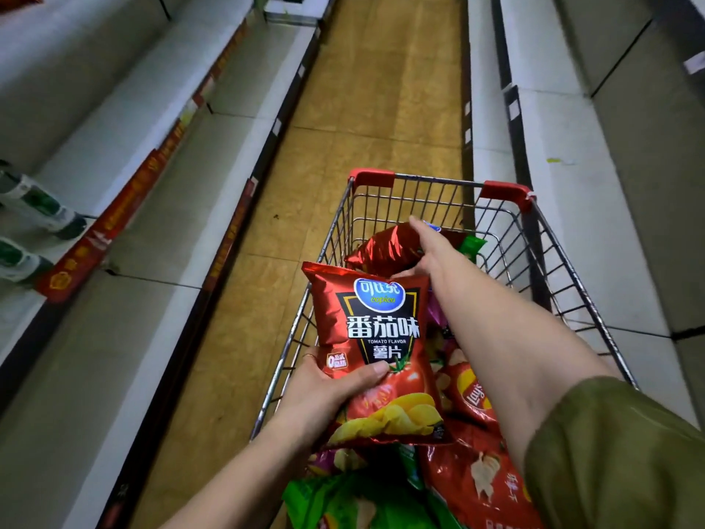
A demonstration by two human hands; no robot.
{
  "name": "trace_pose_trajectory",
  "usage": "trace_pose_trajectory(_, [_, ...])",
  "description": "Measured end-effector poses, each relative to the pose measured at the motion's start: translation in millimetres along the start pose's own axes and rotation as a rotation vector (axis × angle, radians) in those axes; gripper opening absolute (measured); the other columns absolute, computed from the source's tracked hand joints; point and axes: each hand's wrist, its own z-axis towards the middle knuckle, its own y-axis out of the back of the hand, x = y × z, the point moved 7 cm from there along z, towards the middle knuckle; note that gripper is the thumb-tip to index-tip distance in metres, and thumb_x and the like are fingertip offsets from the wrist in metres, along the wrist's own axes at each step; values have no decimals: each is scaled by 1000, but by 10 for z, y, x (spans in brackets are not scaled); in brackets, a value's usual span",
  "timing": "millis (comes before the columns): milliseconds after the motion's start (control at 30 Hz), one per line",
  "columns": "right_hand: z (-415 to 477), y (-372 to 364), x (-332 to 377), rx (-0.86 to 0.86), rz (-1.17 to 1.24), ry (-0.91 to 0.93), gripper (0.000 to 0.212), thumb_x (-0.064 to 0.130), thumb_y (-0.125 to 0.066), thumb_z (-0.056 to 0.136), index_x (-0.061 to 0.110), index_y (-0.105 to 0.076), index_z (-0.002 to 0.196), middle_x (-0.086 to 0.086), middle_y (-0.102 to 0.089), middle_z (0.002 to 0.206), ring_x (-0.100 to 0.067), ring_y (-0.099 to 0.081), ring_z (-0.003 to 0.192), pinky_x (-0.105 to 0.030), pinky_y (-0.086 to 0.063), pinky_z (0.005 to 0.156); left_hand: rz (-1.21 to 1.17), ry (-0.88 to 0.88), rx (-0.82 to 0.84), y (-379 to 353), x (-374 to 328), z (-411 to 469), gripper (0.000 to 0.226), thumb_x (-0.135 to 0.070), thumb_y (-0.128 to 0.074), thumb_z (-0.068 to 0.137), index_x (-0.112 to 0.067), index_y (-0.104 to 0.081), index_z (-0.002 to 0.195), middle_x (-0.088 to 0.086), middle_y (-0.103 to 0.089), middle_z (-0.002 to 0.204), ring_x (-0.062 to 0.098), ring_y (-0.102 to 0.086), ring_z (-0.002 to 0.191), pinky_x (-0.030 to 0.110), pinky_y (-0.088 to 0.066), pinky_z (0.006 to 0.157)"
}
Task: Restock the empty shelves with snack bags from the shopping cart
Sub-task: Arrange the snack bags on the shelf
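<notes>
Red tomato-flavour chip bag [375, 349]: one, foil, glossy and puffed, roughly rectangular with crimped ends. Held upright above the near-left part of the cart, printed face toward the camera, long axis running from its lower edge near the viewer up toward the far end of the aisle, leaning slightly left at the top.

Left hand [335, 379]: closed on the bag's lower left side, thumb laid across the front print, fingers wrapped behind.

Right hand [427, 248]: reached deep into the cart, fingers curled over a second red foil bag [385, 248] that lies tilted near the far end; whether the grip is fully closed cannot be told, since the fingertips are hidden. An olive-green sleeve [618, 456] covers the upper forearm.

Shopping cart [438, 192]: one, chromed wire mesh, with two red plastic corner guards on the far rim. Contents beside the two bags above: at least two further red bags along the right side, one green bag [343, 498] at the near end, another green one [473, 244] at the far end, and a glimpse of purple packaging; the pile is too overlapped for a firm count.

Shelves: white, flat metal tiers on both sides of the aisle. Left shelves [126, 242] carry red price strips on their front edges and a few blurred white-and-green packs at the far left edge. Right shelves [595, 192] show bare boards.

Floor [381, 89]: tan, mottled tiles, running straight between the shelf rows.
</notes>
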Motion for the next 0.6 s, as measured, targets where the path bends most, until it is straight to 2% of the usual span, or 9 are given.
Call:
trace_pose_trajectory(67, [63,63,-18,-47,7,55,57,21,-63,89,10,-37,138,-13,-47,134,-32,-55,117,-56,-50,85,-19,-2,-2,-8,-2,-3,63,-26,-80,52,-7,-64,110,11,-75,93,29,-72,83,35,-60,73])
trace_pose_trajectory(100, [54,127,-32,-89,6,95,47,13,-59,91,7,-41,134,-15,-56,117,-22,-67,95,-41,-57,70,-26,-2,-6,-11,-4,-8,63,-25,-80,53,-7,-64,111,12,-75,93,30,-72,84,35,-60,73])
trace_pose_trajectory(133, [33,202,-57,-119,30,121,40,6,-57,90,4,-46,129,-16,-59,98,-17,-70,66,-32,-56,49,-30,-3,-8,-12,-1,-12,64,-25,-80,52,-6,-63,111,12,-75,93,30,-72,84,34,-60,72])
trace_pose_trajectory(167, [23,291,-92,-137,58,127,36,1,-55,89,4,-49,125,-16,-58,86,-19,-64,47,-32,-48,32,-38,-3,-10,-24,-19,-37,67,-25,-81,52,-6,-62,113,12,-74,94,30,-72,83,34,-60,71])
trace_pose_trajectory(200, [-2,364,-144,-138,89,127,38,-3,-53,88,4,-51,125,-17,-58,85,-21,-61,41,-33,-44,27,-43,-4,-15,-16,-14,-42,69,-25,-81,51,-6,-60,114,13,-74,94,29,-72,83,33,-60,69])
trace_pose_trajectory(267, [-57,505,-215,-96,153,150,42,-6,-48,89,8,-50,128,-16,-58,90,-20,-62,40,-32,-47,31,-40,-7,-18,-9,-22,-69,70,-25,-82,51,-7,-59,115,12,-74,94,28,-73,82,33,-60,68])
trace_pose_trajectory(400, [-455,804,-254,33,181,230,33,4,-51,85,20,-55,114,-6,-64,83,-21,-63,65,-36,-55,52,-20,-32,-7,-16,-123,-185,69,-25,-83,52,-8,-60,114,11,-75,94,27,-73,82,33,-60,70])
trace_pose_trajectory(500, [-800,1110,-142,37,136,291,17,20,-57,69,19,-60,86,3,-64,61,-18,-54,69,-31,-44,64,-1,-63,1,2,-268,-322,62,-24,-88,55,-10,-62,109,11,-75,90,22,-73,74,26,-59,61])
trace_pose_trajectory(600, [-1050,1368,-72,25,73,311,11,24,-55,69,17,-57,77,0,-57,64,-16,-50,66,-29,-39,62,32,-87,-3,30,-374,-424,63,-29,-83,49,-15,-60,106,6,-76,86,21,-73,71,24,-57,55])
